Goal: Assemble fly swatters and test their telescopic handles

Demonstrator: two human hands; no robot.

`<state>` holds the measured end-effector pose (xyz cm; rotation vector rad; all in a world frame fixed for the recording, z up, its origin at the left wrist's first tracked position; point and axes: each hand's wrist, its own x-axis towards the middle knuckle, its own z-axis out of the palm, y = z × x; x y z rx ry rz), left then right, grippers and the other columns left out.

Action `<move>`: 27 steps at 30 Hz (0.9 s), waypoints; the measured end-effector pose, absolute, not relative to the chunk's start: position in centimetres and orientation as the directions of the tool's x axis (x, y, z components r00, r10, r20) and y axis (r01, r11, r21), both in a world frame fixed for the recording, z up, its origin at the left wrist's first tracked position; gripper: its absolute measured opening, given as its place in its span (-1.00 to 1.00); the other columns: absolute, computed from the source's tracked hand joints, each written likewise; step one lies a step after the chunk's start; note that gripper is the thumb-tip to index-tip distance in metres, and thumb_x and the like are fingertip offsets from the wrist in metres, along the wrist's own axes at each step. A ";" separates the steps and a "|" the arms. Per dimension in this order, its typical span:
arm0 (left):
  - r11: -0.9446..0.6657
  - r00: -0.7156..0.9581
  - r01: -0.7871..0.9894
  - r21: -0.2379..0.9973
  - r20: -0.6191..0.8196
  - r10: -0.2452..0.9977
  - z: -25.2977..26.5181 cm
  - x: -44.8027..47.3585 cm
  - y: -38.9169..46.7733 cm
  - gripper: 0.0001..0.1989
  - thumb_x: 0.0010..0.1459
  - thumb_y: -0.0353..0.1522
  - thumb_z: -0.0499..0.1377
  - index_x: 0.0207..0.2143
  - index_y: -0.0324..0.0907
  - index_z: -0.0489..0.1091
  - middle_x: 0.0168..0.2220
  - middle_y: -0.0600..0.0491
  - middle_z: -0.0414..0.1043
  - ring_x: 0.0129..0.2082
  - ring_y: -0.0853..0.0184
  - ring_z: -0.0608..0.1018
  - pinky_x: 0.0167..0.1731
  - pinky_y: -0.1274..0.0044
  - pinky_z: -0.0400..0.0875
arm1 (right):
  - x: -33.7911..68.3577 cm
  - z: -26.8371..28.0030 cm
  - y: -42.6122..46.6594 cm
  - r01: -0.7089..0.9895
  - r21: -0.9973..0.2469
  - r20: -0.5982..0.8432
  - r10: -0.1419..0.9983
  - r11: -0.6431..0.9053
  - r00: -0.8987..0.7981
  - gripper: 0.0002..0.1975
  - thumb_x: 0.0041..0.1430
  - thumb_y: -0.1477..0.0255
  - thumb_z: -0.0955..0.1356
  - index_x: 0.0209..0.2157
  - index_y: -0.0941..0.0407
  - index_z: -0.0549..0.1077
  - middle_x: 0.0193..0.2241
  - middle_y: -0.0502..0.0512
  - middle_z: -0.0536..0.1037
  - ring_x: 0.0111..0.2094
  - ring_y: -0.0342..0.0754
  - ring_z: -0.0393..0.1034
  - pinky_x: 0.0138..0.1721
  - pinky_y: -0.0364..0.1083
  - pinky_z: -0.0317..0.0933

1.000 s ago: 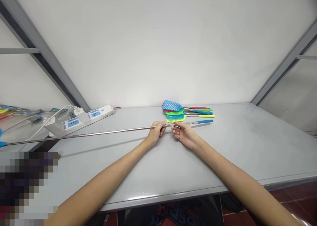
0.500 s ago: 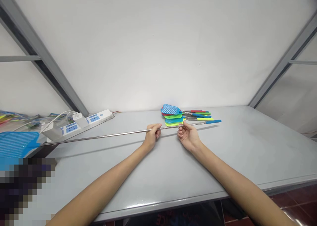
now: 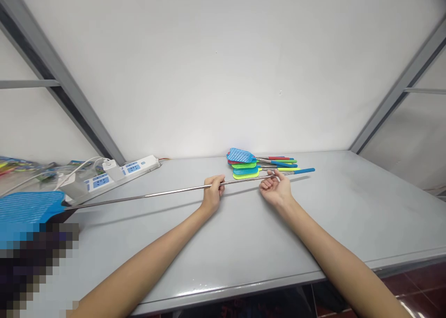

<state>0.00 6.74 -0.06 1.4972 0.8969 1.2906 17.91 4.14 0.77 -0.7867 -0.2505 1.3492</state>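
Observation:
A long blue fly swatter [image 3: 174, 191] with a thin metal telescopic rod stretches across the table, its broad blue head at the far left and its blue grip at the right. My left hand [image 3: 212, 196] is closed around the middle of the rod. Palm up and with curled fingers, my right hand [image 3: 278, 190] pinches the rod between thumb and finger, just left of the blue grip. Behind my right hand lies a pile of shorter fly swatters [image 3: 241, 155] with blue, red, green and yellow heads, their grips pointing right.
A white power strip [image 3: 142, 165] with plugged-in adapters and a white cable rests at the back left. Beside it are clear-wrapped colourful items [image 3: 21, 169]. A pixelated dark area covers the lower left. The grey table [image 3: 223, 248] meets a white wall, with metal posts on both sides.
My right hand has slid rightward along the rod toward the blue grip. The swatter has shifted slightly right; my left hand stays on the rod.

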 end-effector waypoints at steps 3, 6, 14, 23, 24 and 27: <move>-0.299 0.222 -0.034 0.954 0.299 0.928 -0.2 0.0 6.9 -0.63 0.00 -0.29 -0.08 -0.80 -0.19 -0.01 -0.83 0.18 -0.06 -0.77 0.51 0.11 -0.70 0.59 0.00 | 18.6 1.3 4.2 -0.819 -0.572 -0.252 0.939 0.051 0.234 -0.80 0.03 0.31 0.16 -0.56 0.10 0.24 -0.81 -0.15 -0.07 -0.78 -0.25 -0.16 -0.76 -0.23 -0.13; -0.302 0.279 -0.017 0.953 0.295 0.914 -0.3 0.0 6.9 -0.62 0.03 -0.27 -0.13 -0.79 -0.19 0.02 -0.82 0.18 -0.04 -0.76 0.50 0.14 -0.69 0.60 0.02 | 17.8 1.6 3.9 -0.885 -0.461 -0.204 0.978 -0.066 0.033 -0.85 0.00 0.33 0.22 -0.50 0.12 0.27 -0.79 -0.16 -0.02 -0.75 -0.27 -0.09 -0.74 -0.26 -0.10; -0.319 0.498 0.083 0.944 0.238 0.834 0.2 0.5 5.6 -0.59 0.03 -0.22 -0.08 -0.78 -0.23 0.09 -0.79 0.18 0.03 -0.72 0.52 0.13 -0.67 0.61 0.00 | 13.3 1.0 1.9 -0.642 -0.661 -0.153 0.907 -0.388 -0.392 -0.86 -0.07 0.38 0.31 -0.43 0.14 0.34 -0.71 -0.14 0.13 -0.69 -0.30 0.03 -0.71 -0.27 -0.10; -0.330 0.514 0.149 0.932 0.212 0.831 0.1 0.7 6.0 -0.59 0.03 -0.16 -0.11 -0.72 -0.24 0.14 -0.75 0.18 0.06 -0.72 0.52 0.15 -0.69 0.62 0.01 | 13.6 1.3 2.0 -0.626 -0.747 -0.118 0.971 -0.225 -0.209 -0.79 -0.09 0.33 0.30 -0.38 0.14 0.38 -0.67 -0.08 0.24 -0.64 -0.25 0.13 -0.66 -0.24 -0.03; -0.335 0.506 0.158 0.929 0.215 0.835 0.1 0.7 6.1 -0.59 0.02 -0.15 -0.10 -0.73 -0.23 0.12 -0.76 0.18 0.06 -0.73 0.52 0.15 -0.70 0.62 0.01 | 13.5 1.3 2.0 -0.636 -0.747 -0.104 0.979 -0.195 -0.177 -0.80 -0.09 0.32 0.29 -0.41 0.14 0.37 -0.69 -0.09 0.22 -0.65 -0.24 0.11 -0.66 -0.23 -0.03; -0.345 0.513 0.154 0.926 0.224 0.828 0.3 0.7 6.0 -0.58 0.03 -0.16 -0.10 -0.75 -0.23 0.10 -0.78 0.18 0.03 -0.74 0.52 0.14 -0.69 0.62 0.01 | 13.4 1.2 2.1 -0.666 -0.738 -0.079 0.994 -0.108 -0.074 -0.81 -0.09 0.29 0.28 -0.48 0.14 0.34 -0.73 -0.11 0.13 -0.69 -0.25 0.04 -0.67 -0.21 -0.04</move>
